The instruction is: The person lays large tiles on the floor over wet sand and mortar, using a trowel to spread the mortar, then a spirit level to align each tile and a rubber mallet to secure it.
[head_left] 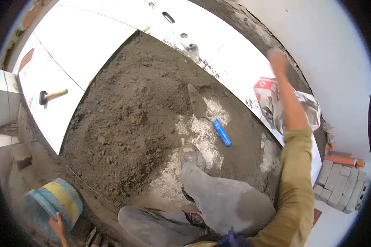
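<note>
At the lower left, my left hand (58, 225) grips the rim of a tipped blue bucket (72, 197) with a yellow band. My right arm reaches up and away over a crumpled white and red bag (268, 96). Motion smears my right hand (278, 61) near the far edge of the white tiles, so its fingers do not show clearly. A trowel (221, 132) with a blue handle lies on grey mortar (123, 111) in front of my legs. Pale powder (202, 138) is scattered around the trowel and my foot.
A mallet (51, 95) rests on the white tiles (66, 24) at left. Black and yellow-green small items (168, 17) sit on the far tiles. Grey paver blocks (340, 185) are stacked at right. A brush-like bundle (6, 129) lies far left. A white wall (329, 53) borders the right side.
</note>
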Tool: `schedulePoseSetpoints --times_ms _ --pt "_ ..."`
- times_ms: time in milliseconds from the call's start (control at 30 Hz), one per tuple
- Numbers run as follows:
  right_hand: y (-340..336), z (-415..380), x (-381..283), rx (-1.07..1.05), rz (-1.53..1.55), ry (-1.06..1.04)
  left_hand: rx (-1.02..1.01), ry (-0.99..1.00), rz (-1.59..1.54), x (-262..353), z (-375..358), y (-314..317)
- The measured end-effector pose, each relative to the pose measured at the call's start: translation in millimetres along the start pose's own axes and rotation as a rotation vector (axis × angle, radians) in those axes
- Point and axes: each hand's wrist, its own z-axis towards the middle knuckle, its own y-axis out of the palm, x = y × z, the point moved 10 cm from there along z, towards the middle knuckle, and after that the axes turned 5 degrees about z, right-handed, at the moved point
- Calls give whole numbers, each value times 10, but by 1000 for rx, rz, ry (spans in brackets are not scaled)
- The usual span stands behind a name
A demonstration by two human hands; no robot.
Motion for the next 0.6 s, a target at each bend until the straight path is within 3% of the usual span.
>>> schedulePoseSetpoints --times_ms 100,133,200,233,267,367,433,467,500,600 --pt "508 162 -2219 -26 672 -145 -80 -84 51 120 -86 -66" --pt "474 97 -2784 -150 721 -175 -76 -86 64 114 -76 -77" --pt "356 9 -3391 -391 568 -76 -60 -136 179 25 -97 -43" --pt "369 -2 -3493 -390 586 -83 -207 -177 197 7 -103 8" --pt "430 -3 -3557 -380 577 -68 -194 -191 202 20 -115 -74" --pt "536 163 -3567 -271 529 -71 -275 -183 68 233 -136 -55" --pt "650 324 -3195 -190 482 -59 -325 -129 -55 409 -110 -58" --pt "779 367 -2834 -200 482 -37 -365 -99 -105 415 -121 -74" --pt "739 320 -2432 -81 479 -128 -377 -100 -99 354 -139 -39" --pt "1204 -26 -1065 -312 255 -22 -259 -162 -123 98 -131 23"
